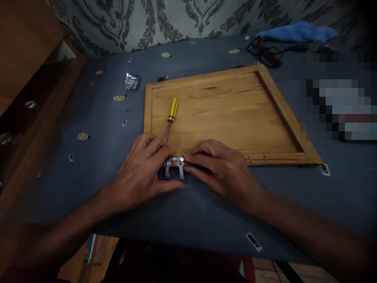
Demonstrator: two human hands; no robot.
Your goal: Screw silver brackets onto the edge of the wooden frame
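Note:
A metal cabinet hinge sits on the near edge of a wooden cabinet door, its two arms pointing toward me past the edge. Bright screw heads show on the hinge. My left hand grips the hinge from the left, fingers curled on the frame and thumb stretched out below. From the right, my right hand closes its thumb and forefinger at the hinge's right side. On the door panel lies a screwdriver with a yellow and black handle, its tip hidden behind my left fingers.
More metal hinges lie at the back left of the blue tablecloth, with a small screw nearer. Eyeglasses and a blue cloth are at the back right. An open wooden drawer or cabinet borders the left.

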